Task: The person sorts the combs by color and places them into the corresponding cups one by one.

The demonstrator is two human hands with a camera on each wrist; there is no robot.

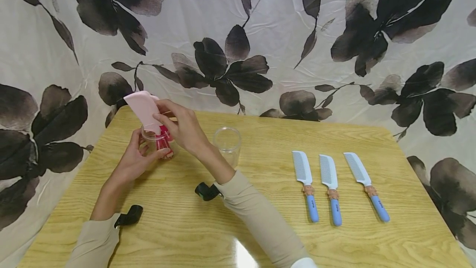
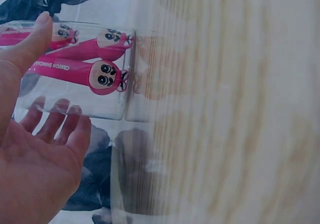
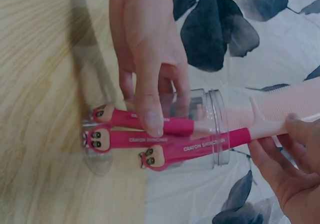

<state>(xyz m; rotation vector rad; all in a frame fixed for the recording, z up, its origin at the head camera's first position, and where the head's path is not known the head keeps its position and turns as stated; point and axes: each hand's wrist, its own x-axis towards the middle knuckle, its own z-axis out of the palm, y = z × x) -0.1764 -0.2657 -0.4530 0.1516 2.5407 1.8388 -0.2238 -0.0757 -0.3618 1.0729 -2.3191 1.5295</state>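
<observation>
The left hand (image 1: 135, 162) gripped a clear jar (image 2: 107, 104) holding 3 pink Crayon Shinchan combs (image 2: 67, 72), handles down; the right hand (image 1: 182, 125) pinched 1 comb above the rim.

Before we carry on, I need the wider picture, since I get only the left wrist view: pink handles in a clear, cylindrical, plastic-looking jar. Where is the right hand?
Observer: The right hand grips a flat pink plastic-looking comb whose handle end is inside the jar.
Operator: Any other container?
Observer: Yes, a second clear, cylindrical jar stands to the right of the first.
Operator: Any combs lying loose?
Observer: Three two-tone blue plastic-looking combs lie farther right on the yellowish wood-grain table.
</observation>
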